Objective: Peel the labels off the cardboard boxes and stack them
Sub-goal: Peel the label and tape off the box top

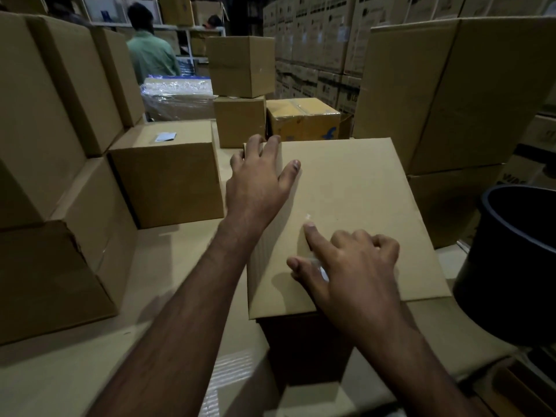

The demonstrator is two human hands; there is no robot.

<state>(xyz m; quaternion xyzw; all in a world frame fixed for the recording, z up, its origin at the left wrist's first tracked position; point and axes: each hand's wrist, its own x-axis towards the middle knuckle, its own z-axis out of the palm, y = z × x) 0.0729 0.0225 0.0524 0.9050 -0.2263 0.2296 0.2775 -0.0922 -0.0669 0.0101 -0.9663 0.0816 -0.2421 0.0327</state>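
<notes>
A plain cardboard box stands in front of me on a cardboard-covered surface. My left hand lies flat on its far left corner, fingers reaching over the far edge. My right hand rests on the near part of the top, index finger stretched out and touching the cardboard beside a small pale scrap of label; the other fingers are curled, and a bit of clear film shows under the palm. To the left stands another box with a white label on its top.
Stacked cardboard boxes wall in the left side, and tall ones the right. A dark round bin stands at the right edge. Smaller boxes and a yellow box sit behind. A person in a green shirt stands far back.
</notes>
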